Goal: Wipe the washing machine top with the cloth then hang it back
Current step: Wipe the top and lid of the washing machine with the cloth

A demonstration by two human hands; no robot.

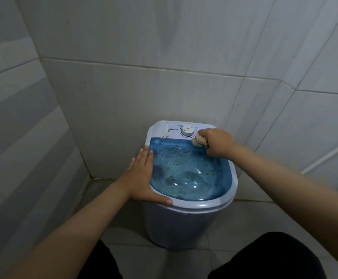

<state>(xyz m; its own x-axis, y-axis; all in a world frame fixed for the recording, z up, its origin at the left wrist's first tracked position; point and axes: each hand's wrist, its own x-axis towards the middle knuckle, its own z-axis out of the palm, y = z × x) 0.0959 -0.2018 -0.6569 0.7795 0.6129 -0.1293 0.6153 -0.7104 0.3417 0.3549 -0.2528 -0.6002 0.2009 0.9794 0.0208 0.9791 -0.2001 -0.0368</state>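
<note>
A small white washing machine (194,208) stands in a tiled corner. Its clear blue lid (190,174) carries water drops and green-brown specks. Behind the lid, the white control panel (174,130) has a round dial (188,131) with brown spots on it. My right hand (217,142) is closed around a bunched beige cloth (198,140), pressing it on the panel's right end beside the dial. My left hand (144,178) lies flat with fingers spread on the machine's left rim, thumb along the front edge.
Grey tiled walls close in behind and on both sides of the machine. A white pipe (329,156) runs along the right wall. My dark-clothed knees (268,258) show at the bottom, over a tiled floor.
</note>
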